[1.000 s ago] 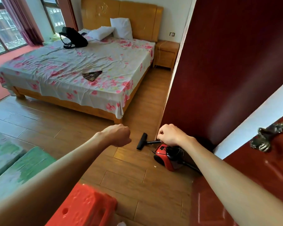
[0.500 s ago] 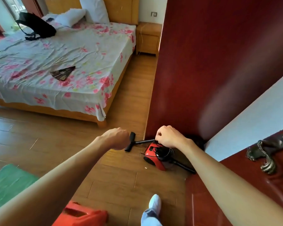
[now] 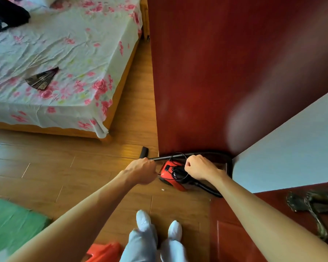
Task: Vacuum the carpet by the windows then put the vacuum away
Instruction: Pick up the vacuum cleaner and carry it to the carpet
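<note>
Red canister vacuum cleaner (image 3: pixel 169 172) with a black top handle, lying on the wood-plank floor (image 3: pixel 83 167) at the foot of a tall dark red wooden panel (image 3: pixel 197 82), just beside the white wall (image 3: pixel 292 148). Its thin black metal wand (image 3: pixel 165 157) runs leftward along the base of the panel to a black floor nozzle (image 3: pixel 144 151); a ribbed black hose (image 3: pixel 208 189) leaves the body on the right. Left hand (image 3: pixel 142 172): fingers curled round the wand close to the nozzle. Right hand (image 3: pixel 199 168): fingers bunched above the canister, pinching a thin black power cord (image 3: pixel 179 153) that loops over it. Two feet in white socks (image 3: pixel 143 220) stand near the canister. Upper left: a bed with a pink floral sheet (image 3: pixel 64 53) bearing a dark folded fan (image 3: pixel 42 80). Lower left: a green mat (image 3: pixel 13 224) and a red plastic stool (image 3: pixel 104 251). Lower right: a dark metal door handle (image 3: pixel 314 205).
</note>
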`<state>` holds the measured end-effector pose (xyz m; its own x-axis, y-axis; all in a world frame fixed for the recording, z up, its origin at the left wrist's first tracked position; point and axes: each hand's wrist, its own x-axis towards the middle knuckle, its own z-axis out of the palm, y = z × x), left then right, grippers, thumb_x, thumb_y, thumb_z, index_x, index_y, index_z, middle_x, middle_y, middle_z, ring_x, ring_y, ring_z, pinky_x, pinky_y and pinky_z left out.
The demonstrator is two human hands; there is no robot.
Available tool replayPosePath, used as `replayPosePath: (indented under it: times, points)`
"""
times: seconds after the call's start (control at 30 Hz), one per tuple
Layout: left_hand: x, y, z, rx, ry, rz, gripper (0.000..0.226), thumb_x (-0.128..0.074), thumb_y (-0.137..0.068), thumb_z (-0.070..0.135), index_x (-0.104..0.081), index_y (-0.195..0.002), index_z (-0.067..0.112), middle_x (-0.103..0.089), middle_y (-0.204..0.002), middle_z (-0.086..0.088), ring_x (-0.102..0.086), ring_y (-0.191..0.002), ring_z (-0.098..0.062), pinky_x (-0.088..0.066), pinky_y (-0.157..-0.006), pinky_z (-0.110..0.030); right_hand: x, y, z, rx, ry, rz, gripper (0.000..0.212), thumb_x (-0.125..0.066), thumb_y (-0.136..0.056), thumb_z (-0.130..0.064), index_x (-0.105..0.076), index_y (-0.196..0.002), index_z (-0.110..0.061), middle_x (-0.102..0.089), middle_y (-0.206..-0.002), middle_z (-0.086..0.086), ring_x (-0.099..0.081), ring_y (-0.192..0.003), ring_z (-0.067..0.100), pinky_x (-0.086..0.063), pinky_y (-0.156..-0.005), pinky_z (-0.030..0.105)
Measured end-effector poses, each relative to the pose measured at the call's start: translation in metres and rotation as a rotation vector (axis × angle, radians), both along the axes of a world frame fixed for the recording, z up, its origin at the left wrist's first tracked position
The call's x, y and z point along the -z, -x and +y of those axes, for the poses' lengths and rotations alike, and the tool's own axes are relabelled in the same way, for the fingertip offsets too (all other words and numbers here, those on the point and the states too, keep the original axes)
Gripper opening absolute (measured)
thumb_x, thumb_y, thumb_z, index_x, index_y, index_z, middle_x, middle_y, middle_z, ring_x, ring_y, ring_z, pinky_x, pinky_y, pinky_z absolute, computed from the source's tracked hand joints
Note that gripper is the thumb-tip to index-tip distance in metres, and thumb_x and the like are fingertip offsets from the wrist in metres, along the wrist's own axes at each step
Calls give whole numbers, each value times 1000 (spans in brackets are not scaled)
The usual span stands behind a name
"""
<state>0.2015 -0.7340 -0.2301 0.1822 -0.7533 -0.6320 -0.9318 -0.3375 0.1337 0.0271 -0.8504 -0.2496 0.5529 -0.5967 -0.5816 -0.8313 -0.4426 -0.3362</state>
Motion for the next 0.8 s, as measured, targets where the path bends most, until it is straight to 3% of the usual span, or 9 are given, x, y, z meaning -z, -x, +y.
replayPosePath:
  times: [0.17,0.3,0.37,0.47,0.6,0.67,0.8]
  points:
    - [32,-21,-39,39,-23,23,26,-44,-96,23,-64,-105,9,-67,-112,-14,-65,-100,-32,-43,-69,-32,25,1,-24,79,-10,69,22,-42,-91,-13,-55,-73,-11,-60,-87,15,-52,-77,31,-39,-66,31]
    - [70,-33,-65,54,-8,94,26,-46,-96,24,-65,-102,7,-68,-112,-16,-65,-101,-35,-42,-69,-33,56,5,-40,143,-48,133,27,-41,-93,-17,-66,-99,-7,-65,-102,15,-59,-88,33,-43,-70,31]
    - [90,-36,-72,14,1,133,25,-47,-96,23,-65,-100,6,-69,-108,-17,-66,-99,-36,-46,-70,-35,76,8,-48,165,-64,147,28,-42,-94,-18,-68,-101,-8,-64,-98,13,-61,-87,32,-43,-69,31]
    - [117,-41,-75,-150,33,245,23,-49,-93,18,-65,-94,3,-68,-93,-16,-64,-86,-36,-45,-65,-33,108,14,-59,191,-77,169,24,-44,-94,-19,-67,-92,-15,-64,-93,8,-61,-86,28,-44,-68,31]
    - [161,-54,-71,-576,178,413,21,-51,-87,14,-68,-82,2,-70,-73,-15,-62,-67,-36,-58,-67,-45,159,21,-63,154,-132,224,23,-44,-93,-20,-61,-77,-20,-67,-90,7,-63,-84,27,-45,-66,31]
    - [189,-55,-64,-685,181,418,20,-53,-87,14,-69,-80,4,-72,-70,-12,-67,-67,-35,-59,-66,-43,190,25,-67,128,-158,247,25,-43,-93,-19,-55,-71,-22,-65,-87,7,-62,-80,26,-45,-63,31]
    - [250,-42,-53,-822,77,493,18,-53,-87,11,-69,-83,4,-70,-67,-6,-62,-50,-18,-57,-56,-33,241,29,-77,131,-186,269,27,-43,-93,-18,-51,-67,-18,-61,-78,7,-55,-68,23,-37,-53,28]
